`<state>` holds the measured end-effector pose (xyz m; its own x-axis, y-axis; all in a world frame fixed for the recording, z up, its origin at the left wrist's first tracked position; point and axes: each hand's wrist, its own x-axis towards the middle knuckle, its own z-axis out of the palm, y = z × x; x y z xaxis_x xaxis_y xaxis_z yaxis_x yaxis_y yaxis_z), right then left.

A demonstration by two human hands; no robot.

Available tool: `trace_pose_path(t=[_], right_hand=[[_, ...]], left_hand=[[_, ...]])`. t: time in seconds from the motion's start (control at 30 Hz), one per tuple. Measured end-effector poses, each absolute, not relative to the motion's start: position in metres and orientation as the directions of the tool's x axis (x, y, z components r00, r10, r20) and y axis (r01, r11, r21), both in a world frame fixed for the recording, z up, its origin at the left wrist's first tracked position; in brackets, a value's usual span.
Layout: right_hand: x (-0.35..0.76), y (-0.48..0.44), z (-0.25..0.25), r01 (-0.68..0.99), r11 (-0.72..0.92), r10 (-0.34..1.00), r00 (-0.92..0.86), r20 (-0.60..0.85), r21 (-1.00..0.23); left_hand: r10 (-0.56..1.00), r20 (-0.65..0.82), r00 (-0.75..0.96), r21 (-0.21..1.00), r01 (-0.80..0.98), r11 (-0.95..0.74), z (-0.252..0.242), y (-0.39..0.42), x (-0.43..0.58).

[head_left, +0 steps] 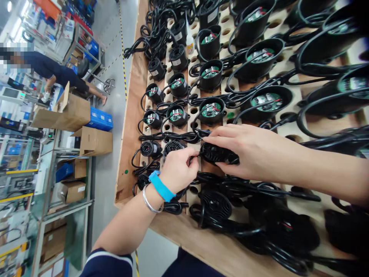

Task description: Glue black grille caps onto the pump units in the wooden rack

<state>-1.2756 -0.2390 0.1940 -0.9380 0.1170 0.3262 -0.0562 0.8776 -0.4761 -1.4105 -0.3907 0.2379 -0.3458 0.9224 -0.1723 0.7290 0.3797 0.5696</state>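
My right hand (245, 150) is closed around a black round housing with a slotted cover (215, 153), thumb and fingers on opposite sides of it. Just left of that housing, my left hand (180, 167) is pinched shut at its edge, and what the fingertips hold is hidden. A blue band (162, 186) and a silver bangle (150, 200) circle my left wrist. Beyond my hands stands an open black housing (211, 110), a green circuit board and red wires showing inside. A slotted housing (173, 147) sits beside my left hand.
The wooden tray (129, 138) has perforated strips carrying rows of housings and coiled black cables (253, 188). A small glue-like bottle (189, 41) stands among them. Cardboard boxes (95, 140), shelving and a person (57, 69) are across the aisle to the left.
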Motion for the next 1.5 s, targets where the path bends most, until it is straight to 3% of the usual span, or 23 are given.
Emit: trace_pose_path(t=[0.3, 0.6, 0.7, 0.77, 0.83, 0.93, 1.0, 1.07, 1.2, 1.37, 1.5], right_hand=[[-1.276, -0.248, 0.199, -0.031, 0.964, 0.063, -0.939, 0.338, -0.263], [-1.280, -0.255, 0.211, 0.064, 0.987, 0.085, -0.986, 0.143, -0.147], [-1.282, -0.256, 0.216, 0.066, 0.989, 0.078, -0.993, 0.088, -0.136], [-1.283, -0.255, 0.218, 0.072, 0.987, 0.081, -0.995, 0.057, -0.147], [-1.285, -0.255, 0.217, 0.073, 0.983, 0.079, -0.997, 0.026, -0.166], [-1.287, -0.254, 0.217, 0.058, 0.983, 0.060, -0.998, 0.004, -0.176], [-1.288, -0.254, 0.218, 0.040, 0.987, 0.040, -0.999, 0.000, -0.155], [-1.289, -0.254, 0.220, -0.009, 0.993, -0.004, -0.999, 0.038, -0.121], [-1.290, -0.251, 0.222, -0.100, 0.993, -0.085, -0.975, 0.207, -0.063], [-1.291, -0.249, 0.225, -0.123, 0.989, -0.096, -0.957, 0.272, -0.085], [-1.289, -0.248, 0.228, -0.098, 0.991, -0.073, -0.968, 0.239, -0.096]], left_hand=[[0.924, -0.200, -0.325, 0.506, 0.774, 0.381, 0.246, -0.385, -1.408], [0.916, -0.250, -0.314, 0.477, 0.783, 0.399, 0.248, -0.383, -1.405], [0.911, -0.252, -0.327, 0.534, 0.738, 0.413, 0.247, -0.382, -1.404], [0.885, -0.272, -0.377, 0.640, 0.616, 0.459, 0.246, -0.382, -1.404], [0.800, -0.404, -0.443, 0.733, 0.367, 0.573, 0.247, -0.383, -1.404], [0.629, -0.662, -0.408, 0.704, -0.049, 0.709, 0.251, -0.385, -1.399], [0.627, -0.686, -0.370, 0.711, -0.157, 0.685, 0.254, -0.388, -1.391], [0.709, -0.596, -0.378, 0.788, -0.106, 0.606, 0.254, -0.392, -1.381], [0.839, -0.392, -0.379, 0.838, 0.230, 0.495, 0.252, -0.400, -1.366], [0.900, -0.395, -0.182, 0.715, 0.555, 0.426, 0.252, -0.402, -1.362], [0.897, -0.436, -0.075, 0.650, 0.664, 0.371, 0.254, -0.400, -1.365]])
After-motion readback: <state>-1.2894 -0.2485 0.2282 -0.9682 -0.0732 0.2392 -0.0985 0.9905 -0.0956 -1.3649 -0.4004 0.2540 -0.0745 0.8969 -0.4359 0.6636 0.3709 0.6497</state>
